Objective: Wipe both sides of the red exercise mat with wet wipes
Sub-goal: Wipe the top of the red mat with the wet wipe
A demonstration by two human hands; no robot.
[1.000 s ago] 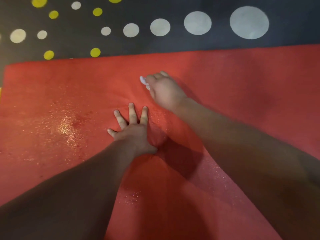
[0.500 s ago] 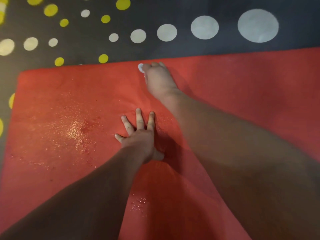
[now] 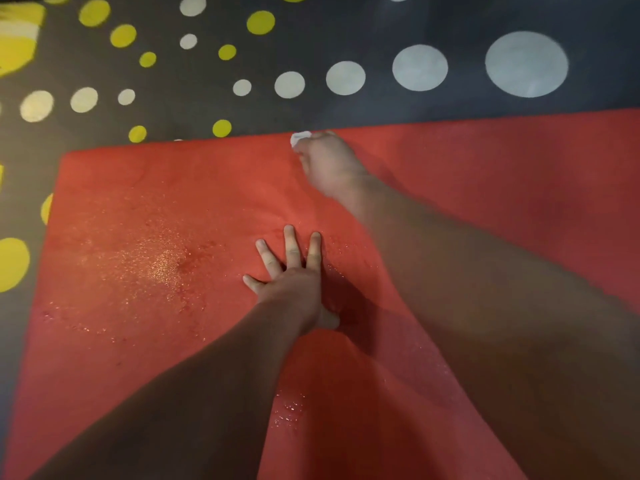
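The red exercise mat (image 3: 502, 174) lies flat and fills most of the view, with a glistening wet patch left of centre. My left hand (image 3: 294, 275) presses flat on the mat's middle, fingers spread and straight. My right hand (image 3: 329, 164) reaches to the mat's far edge and grips a crumpled white wet wipe (image 3: 299, 138), which sticks out beyond the fingers right at that edge. The right hand is motion-blurred.
A dark grey rug (image 3: 346, 32) with white and yellow dots lies under the mat and shows beyond its far and left edges. Small water droplets (image 3: 287, 410) sit on the mat close to me.
My right hand has slid the wipe away from me, from the mat's middle area up to its far edge. My left hand has stayed planted in the same spot.
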